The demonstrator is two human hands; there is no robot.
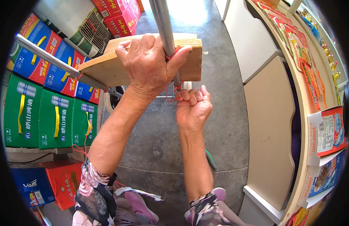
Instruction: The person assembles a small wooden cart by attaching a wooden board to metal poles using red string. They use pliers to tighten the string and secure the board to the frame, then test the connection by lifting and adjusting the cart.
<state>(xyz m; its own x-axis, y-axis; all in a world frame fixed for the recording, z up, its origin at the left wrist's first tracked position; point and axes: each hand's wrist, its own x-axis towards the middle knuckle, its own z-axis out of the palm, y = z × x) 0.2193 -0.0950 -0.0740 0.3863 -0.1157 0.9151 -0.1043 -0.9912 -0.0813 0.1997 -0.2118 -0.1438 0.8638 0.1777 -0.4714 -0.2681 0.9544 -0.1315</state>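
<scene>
While the left hand (148, 64) grips pole (165, 30) and board (106, 67), the right hand (193, 107) pinches red string (173, 92), crates (50, 116) alongside.

A wooden board (106, 66), pale and flat with a light plywood edge, sits tilted against a shiny metal pole (165, 30) that runs steeply down from the top of the view. Thin red string (173, 90) is wound round the pole at the board's near edge, where a few turns show, and a loose loop hangs just below it. A second metal pole (46, 56) meets the board's left corner, slanting off to the left.
</scene>
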